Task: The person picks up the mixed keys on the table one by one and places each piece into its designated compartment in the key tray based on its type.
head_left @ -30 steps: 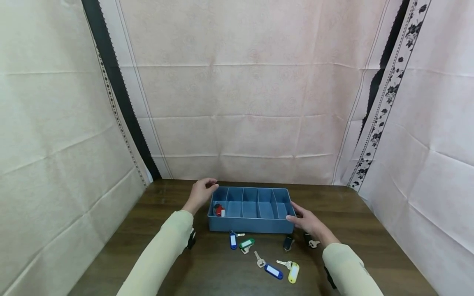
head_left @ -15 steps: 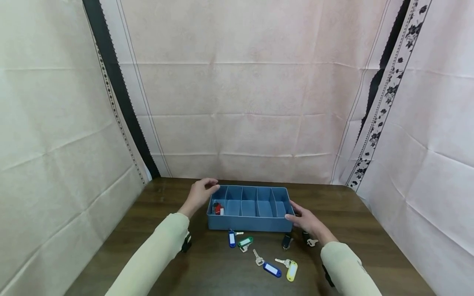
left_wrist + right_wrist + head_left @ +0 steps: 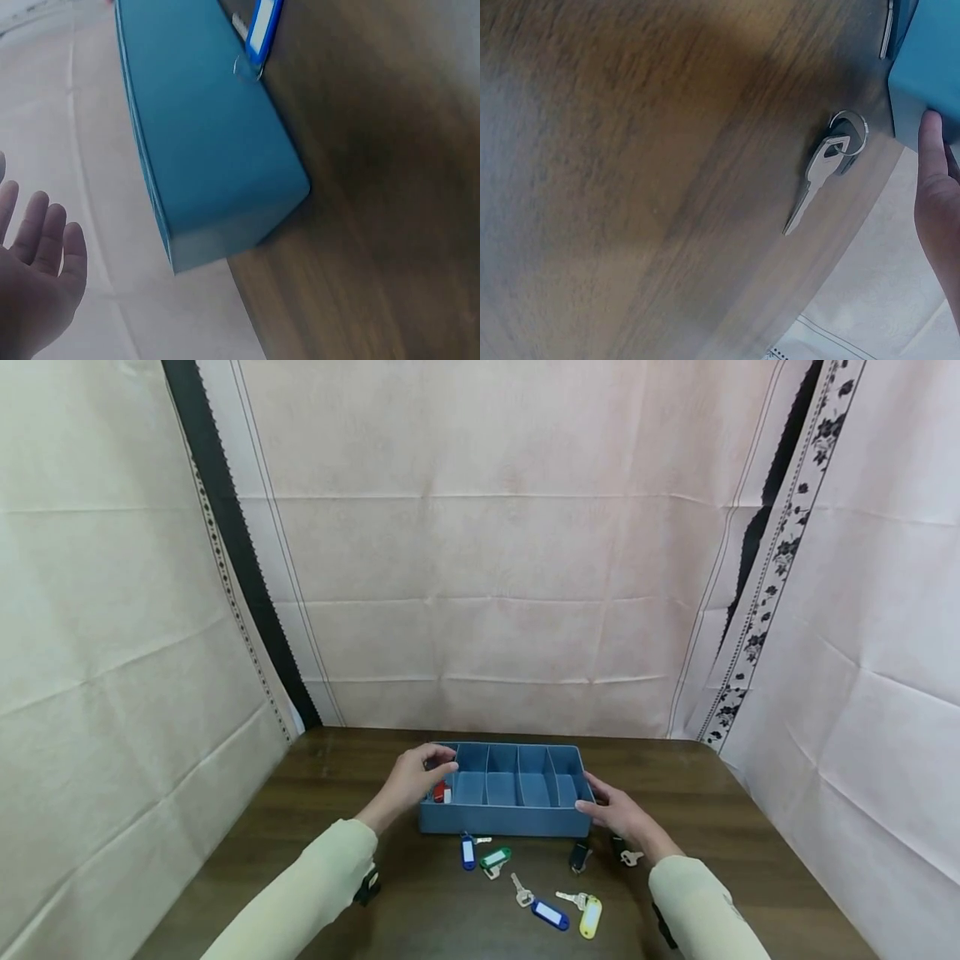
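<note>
A blue divided box [image 3: 504, 820] stands near the far side of the table, with a red key tag [image 3: 439, 792] in its leftmost compartment. My left hand [image 3: 408, 778] is over the box's left end, thumb and fingers loosely bent and apart, nothing visible between them. Part of the left compartment is hidden by it. At the right end, my right hand [image 3: 622, 818] rests on the box with its thumb at the front corner. The right wrist view shows a straight thumb [image 3: 931, 142] touching the box wall [image 3: 934, 71].
In front of the box lie tagged keys: two blue tags [image 3: 468, 852] [image 3: 551, 914], a green tag [image 3: 495, 858], a yellow tag [image 3: 591, 917] and a black tag [image 3: 579, 855]. Another dark-tagged key [image 3: 630, 857] lies below my right hand. Pale curtains [image 3: 480, 568] surround the table.
My left hand has moved down and slightly right, from beside the box's far left corner to over the left compartment. The right hand stays at the box's right end.
</note>
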A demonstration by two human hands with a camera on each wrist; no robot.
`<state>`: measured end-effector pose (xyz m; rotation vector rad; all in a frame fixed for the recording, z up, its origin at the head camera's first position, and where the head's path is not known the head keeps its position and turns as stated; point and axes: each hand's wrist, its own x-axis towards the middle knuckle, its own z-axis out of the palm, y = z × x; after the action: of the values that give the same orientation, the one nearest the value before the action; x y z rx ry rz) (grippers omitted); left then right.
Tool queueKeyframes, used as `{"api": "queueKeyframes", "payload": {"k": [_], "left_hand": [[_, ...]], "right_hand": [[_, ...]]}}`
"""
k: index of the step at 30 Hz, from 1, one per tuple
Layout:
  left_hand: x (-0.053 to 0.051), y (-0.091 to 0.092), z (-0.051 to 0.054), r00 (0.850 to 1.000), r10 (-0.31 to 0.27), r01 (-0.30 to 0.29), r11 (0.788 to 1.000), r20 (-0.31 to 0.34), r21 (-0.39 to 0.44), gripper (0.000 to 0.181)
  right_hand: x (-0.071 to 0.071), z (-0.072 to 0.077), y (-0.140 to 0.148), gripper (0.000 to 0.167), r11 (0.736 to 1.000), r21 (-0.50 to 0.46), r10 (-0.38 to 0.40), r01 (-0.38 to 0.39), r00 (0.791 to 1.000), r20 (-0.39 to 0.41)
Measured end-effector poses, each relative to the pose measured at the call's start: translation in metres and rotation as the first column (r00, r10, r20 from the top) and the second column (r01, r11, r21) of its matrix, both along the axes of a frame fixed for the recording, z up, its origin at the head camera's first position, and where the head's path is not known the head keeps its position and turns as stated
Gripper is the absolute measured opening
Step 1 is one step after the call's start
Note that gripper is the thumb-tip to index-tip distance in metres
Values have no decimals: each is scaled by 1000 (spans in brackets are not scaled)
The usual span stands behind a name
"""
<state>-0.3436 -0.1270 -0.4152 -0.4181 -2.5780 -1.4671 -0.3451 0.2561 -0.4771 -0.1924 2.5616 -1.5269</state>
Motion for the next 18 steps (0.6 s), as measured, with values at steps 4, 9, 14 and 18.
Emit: {"api": "queueKeyframes", "payload": {"k": [4, 9, 14, 18], "left_hand": [[9, 3, -5, 996, -84, 83, 996, 7, 5, 27], [22, 5, -14, 988, -156, 156, 988, -12, -11, 26], [32, 8, -22, 976, -220, 219, 975, -2, -35, 25], [36, 10, -32, 967, -252, 253, 966, 32, -57, 28]], "right_hand": [[0, 1, 0, 82, 1000, -1, -3, 3, 1000, 1], [0, 1, -2, 75, 1000, -8, -3, 3, 1000, 2], [0, 0, -1, 70, 1000, -25, 7, -7, 1000, 12], [1, 2, 0, 75, 1000, -17, 10, -10, 1000, 6]]}}
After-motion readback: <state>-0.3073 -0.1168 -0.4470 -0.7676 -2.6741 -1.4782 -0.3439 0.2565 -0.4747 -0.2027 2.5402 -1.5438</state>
